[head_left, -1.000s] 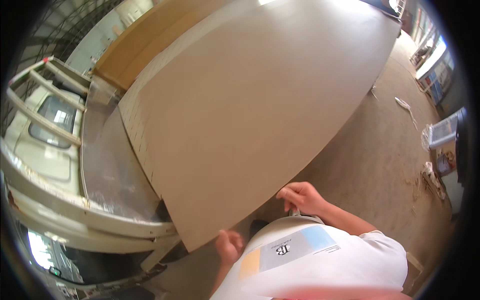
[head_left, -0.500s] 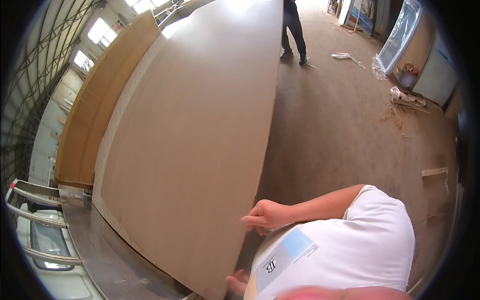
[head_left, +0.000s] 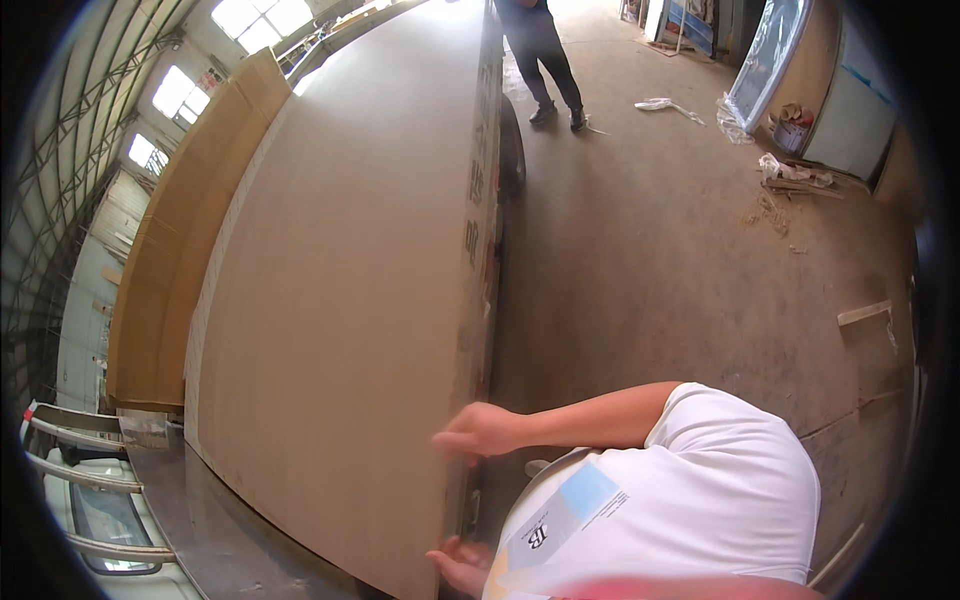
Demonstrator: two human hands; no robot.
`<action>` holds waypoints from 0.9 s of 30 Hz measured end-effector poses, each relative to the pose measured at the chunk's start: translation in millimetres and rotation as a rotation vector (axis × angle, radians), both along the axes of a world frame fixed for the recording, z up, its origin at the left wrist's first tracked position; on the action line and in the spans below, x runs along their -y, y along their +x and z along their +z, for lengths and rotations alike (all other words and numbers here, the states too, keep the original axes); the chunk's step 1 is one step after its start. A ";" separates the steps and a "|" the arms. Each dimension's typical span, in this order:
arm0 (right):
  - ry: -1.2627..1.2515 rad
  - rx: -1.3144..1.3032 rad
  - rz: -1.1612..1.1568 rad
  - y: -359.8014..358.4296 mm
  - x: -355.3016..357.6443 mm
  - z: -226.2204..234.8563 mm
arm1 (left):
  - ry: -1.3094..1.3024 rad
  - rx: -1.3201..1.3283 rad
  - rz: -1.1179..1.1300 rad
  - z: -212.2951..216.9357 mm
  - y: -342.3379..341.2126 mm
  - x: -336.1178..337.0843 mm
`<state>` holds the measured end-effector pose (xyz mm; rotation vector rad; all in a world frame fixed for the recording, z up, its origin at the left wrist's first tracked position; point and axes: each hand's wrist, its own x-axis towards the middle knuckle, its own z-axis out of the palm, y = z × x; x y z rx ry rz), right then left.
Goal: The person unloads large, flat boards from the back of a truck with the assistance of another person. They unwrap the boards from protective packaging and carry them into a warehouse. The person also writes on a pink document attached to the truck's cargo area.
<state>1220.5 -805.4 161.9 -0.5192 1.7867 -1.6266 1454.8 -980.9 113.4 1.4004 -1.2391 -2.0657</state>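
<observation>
A very large, smooth grey-brown board lies flat and fills the middle of the view. At its near right edge, my right hand is closed, with fingertips over the top face and other fingers curled down beside the edge. Lower along that same edge is my left hand, its fingers bent against the board's corner area. My sleeve and torso partly hide it. Below the board's edge shows the side of a stack with dark printed marks.
A long brown cardboard piece stands along the board's left side. A white vehicle cab with metal rails is at lower left. Beyond the far right edge stand a person's dark-trousered legs and a wheel. Wood scraps litter the floor.
The board's right edge has shifted left, uncovering the printed side of the stack and a wheel. Both my hands have moved left with the edge. The view has turned slightly.
</observation>
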 end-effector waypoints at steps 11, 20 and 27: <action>0.091 -0.162 -0.033 -8.2 11.6 -15.8 | 0.066 -0.015 0.160 5.1 13.2 2.0; 0.125 -0.050 -0.016 -7.7 8.7 8.0 | -0.079 0.094 0.173 6.2 14.8 -1.9; 0.208 -0.098 0.051 -15.1 43.4 10.2 | -0.362 0.078 0.138 8.5 0.5 13.8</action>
